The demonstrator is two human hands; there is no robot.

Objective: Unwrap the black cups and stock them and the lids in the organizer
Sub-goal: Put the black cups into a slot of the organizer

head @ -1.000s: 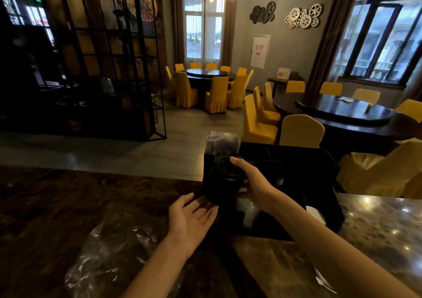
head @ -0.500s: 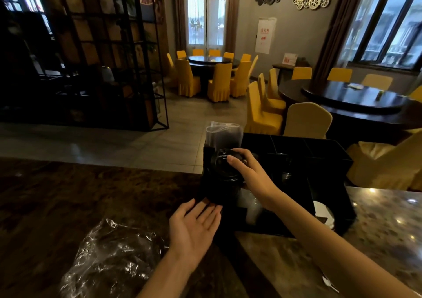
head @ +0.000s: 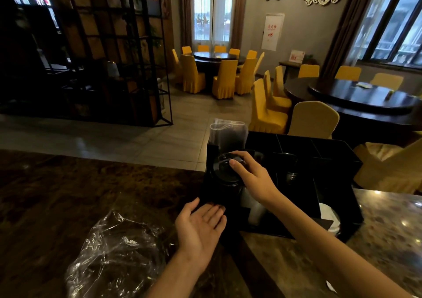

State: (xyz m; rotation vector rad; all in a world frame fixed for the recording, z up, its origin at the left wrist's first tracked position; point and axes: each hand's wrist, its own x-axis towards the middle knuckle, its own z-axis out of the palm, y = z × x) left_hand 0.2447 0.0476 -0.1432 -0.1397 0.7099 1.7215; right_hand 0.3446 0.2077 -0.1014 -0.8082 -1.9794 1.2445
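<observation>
A black organizer [head: 319,151] with several compartments stands on the counter. My right hand [head: 252,175] rests its fingers on top of a stack of black lids [head: 225,168] in the organizer's front left slot. Behind that stack a clear plastic sleeve [head: 228,133] sticks up from the organizer. My left hand [head: 201,224] is open, palm up, just in front of the organizer's left corner and holds nothing. Black cups [head: 291,167] sit in a middle compartment. Crumpled clear wrap [head: 116,254] lies on the counter to the left of my left arm.
The dark marble counter [head: 68,195] runs across the foreground. White lids or cups [head: 330,217] show at the organizer's right front and a pale stack [head: 255,213] at its centre front. Beyond the counter are yellow chairs [head: 312,119], round tables and a black shelf frame.
My right hand has kept pressing on the black lid stack. The left hand stays open below it. The camera has tilted slightly, shifting the scene.
</observation>
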